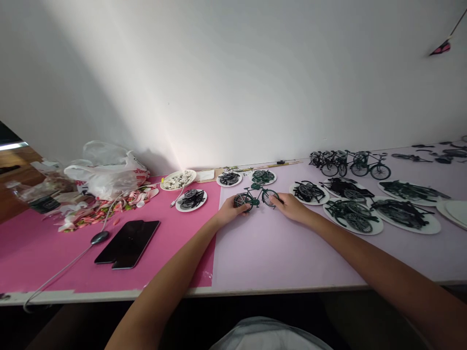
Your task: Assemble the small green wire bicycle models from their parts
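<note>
A small dark green model bicycle (257, 196) stands upright between my hands on the lilac part of the table. My left hand (232, 211) is closed on one wheel, its thumb lying across the lower rim. The other wheel is pinched by my right hand (288, 205). Just behind the bicycle is a white plate of green parts (263, 177), and left of that a plate of black and grey parts (229, 178). Right of my right hand are plates of black parts (309, 192) and green parts with grey wheels (353, 216).
Several model bicycles (350, 164) stand along the wall at the right. On the pink left side lie two phones (127, 244), a cable with a dark round piece (99, 237), a plastic bag (109, 170), pink and green pieces (109, 212) and a plate of white parts (178, 180).
</note>
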`<action>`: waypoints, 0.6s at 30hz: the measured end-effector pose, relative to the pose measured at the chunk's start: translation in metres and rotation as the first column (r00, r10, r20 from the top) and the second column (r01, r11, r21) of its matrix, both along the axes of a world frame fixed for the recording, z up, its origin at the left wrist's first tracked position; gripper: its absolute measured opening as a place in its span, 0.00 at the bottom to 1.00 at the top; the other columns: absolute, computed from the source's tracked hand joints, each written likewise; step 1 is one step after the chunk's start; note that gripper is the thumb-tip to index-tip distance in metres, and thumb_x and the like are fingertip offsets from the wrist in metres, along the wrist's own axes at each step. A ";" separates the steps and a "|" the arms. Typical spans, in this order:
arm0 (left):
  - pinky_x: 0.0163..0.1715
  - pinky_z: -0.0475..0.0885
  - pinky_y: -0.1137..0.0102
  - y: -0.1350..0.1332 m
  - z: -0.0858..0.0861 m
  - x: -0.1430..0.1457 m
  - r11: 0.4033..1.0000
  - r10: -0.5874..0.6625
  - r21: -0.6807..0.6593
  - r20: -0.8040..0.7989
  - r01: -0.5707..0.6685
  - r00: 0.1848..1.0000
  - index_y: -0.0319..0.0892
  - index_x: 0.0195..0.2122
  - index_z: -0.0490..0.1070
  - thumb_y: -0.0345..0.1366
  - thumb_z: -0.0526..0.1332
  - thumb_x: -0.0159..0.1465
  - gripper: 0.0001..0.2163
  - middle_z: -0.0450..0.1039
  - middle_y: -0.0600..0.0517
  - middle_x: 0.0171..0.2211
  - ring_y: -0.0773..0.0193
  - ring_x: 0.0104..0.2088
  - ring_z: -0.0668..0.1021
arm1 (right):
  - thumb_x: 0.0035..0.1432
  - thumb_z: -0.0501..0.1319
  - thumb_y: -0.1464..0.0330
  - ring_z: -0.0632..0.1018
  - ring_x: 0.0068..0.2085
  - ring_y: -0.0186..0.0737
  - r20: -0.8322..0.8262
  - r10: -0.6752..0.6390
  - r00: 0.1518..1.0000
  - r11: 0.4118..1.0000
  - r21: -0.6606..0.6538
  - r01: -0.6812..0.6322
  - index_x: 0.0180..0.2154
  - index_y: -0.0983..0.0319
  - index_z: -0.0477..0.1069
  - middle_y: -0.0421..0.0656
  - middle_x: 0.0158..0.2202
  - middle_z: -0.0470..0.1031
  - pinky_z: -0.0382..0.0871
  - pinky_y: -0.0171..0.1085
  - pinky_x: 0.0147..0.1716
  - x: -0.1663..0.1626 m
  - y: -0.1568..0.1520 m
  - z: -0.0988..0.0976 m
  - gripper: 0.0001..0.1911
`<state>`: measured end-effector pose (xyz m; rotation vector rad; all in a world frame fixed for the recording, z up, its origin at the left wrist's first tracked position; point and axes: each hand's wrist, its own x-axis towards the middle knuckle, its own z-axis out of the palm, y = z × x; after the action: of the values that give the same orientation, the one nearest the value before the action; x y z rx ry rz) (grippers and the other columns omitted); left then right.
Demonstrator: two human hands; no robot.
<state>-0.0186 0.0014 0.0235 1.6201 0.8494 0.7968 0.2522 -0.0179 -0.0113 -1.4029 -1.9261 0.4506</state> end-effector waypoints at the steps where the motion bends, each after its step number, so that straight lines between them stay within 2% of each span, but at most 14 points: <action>1: 0.36 0.74 0.68 -0.001 0.001 0.000 1.000 0.000 0.002 -0.004 0.000 1.000 0.36 0.41 0.74 0.53 0.75 0.53 0.26 0.77 0.47 0.35 0.66 0.30 0.76 | 0.66 0.49 0.42 0.70 0.29 0.42 0.000 0.002 1.000 1.000 0.001 -0.002 0.26 0.59 0.63 0.40 0.23 0.68 0.61 0.37 0.30 0.000 0.000 -0.001 0.30; 7: 0.37 0.75 0.67 -0.003 0.002 0.000 1.000 0.018 0.002 -0.010 -0.018 1.000 0.36 0.41 0.74 0.52 0.75 0.54 0.25 0.78 0.47 0.36 0.65 0.31 0.77 | 0.65 0.50 0.41 0.70 0.30 0.43 -0.015 0.009 1.000 1.000 0.006 -0.009 0.27 0.59 0.65 0.41 0.22 0.68 0.62 0.38 0.30 0.002 0.002 -0.003 0.30; 18: 0.37 0.75 0.67 -0.003 0.001 0.000 1.000 0.015 0.009 -0.007 -0.015 1.000 0.36 0.42 0.74 0.53 0.75 0.53 0.26 0.79 0.46 0.36 0.65 0.31 0.77 | 0.66 0.50 0.42 0.68 0.29 0.41 0.004 0.007 1.000 1.000 -0.004 -0.007 0.27 0.59 0.63 0.40 0.23 0.67 0.60 0.37 0.29 0.000 -0.001 0.001 0.30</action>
<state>-0.0187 -0.0012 0.0246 1.6268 0.8655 0.8068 0.2527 -0.0189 -0.0107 -1.4012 -1.9344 0.4558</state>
